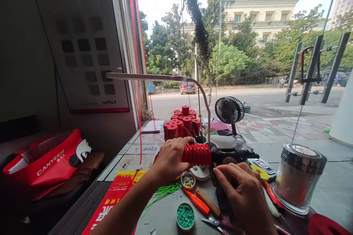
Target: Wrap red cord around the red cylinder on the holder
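My left hand is wrapped over the left part of a red ribbed roll, which looks like several foam spools in a row. The roll lies level against a black device. My right hand is at the device's front, thumb and forefinger close together; what they pinch, if anything, is too small to make out. Below the roll stand a small dish of mixed beads and a dish of green beads. An orange-handled tool, a brown patterned stick and scissors lie between the hands.
Stacked red spools stand behind the roll, near a lamp and a black fan. To the right is a lidded jar. Green strands and a red printed bag lie on the left.
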{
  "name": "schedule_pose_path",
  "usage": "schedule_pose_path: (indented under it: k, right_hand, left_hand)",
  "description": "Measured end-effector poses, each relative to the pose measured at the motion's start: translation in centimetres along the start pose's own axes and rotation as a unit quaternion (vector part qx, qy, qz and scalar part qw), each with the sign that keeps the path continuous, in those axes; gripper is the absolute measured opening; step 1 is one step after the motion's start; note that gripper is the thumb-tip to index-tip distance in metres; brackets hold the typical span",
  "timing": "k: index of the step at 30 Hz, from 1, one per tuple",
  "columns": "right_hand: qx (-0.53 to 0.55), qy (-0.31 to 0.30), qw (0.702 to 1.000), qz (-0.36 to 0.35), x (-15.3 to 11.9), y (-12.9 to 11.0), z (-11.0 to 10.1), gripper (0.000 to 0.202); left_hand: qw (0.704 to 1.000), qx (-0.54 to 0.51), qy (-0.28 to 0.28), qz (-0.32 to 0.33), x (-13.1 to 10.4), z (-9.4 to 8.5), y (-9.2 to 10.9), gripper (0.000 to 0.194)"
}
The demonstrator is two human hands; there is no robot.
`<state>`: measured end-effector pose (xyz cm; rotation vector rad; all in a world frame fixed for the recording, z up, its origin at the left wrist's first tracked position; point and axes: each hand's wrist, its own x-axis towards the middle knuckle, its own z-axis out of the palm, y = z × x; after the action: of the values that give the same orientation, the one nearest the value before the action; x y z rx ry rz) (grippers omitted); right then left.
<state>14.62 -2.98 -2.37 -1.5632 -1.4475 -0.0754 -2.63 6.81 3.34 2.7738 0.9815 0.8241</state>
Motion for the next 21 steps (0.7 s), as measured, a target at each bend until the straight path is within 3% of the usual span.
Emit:
schedule_pose_path:
  k: [13,16,21]
  right_hand:
    - [0.182,0.042,0.982,0.013,0.7,-0.3,-1.7,0.017]
    - [0.148,0.02,0.989,-0.008,0.4,0.2,-2.1,0.016]
    - [0.002,-0.042,0.991,-0.126,-1.1,1.7,-2.1,0.014]
  left_hand:
    - [0.999,0.037,0.024,0.009,-0.7,0.4,0.4,0.059]
    - [0.999,0.033,0.028,0.008,-0.8,0.3,0.4,0.06]
    - [1.0,0.004,0.002,0.005,-0.2,-0.1,0.1,0.068]
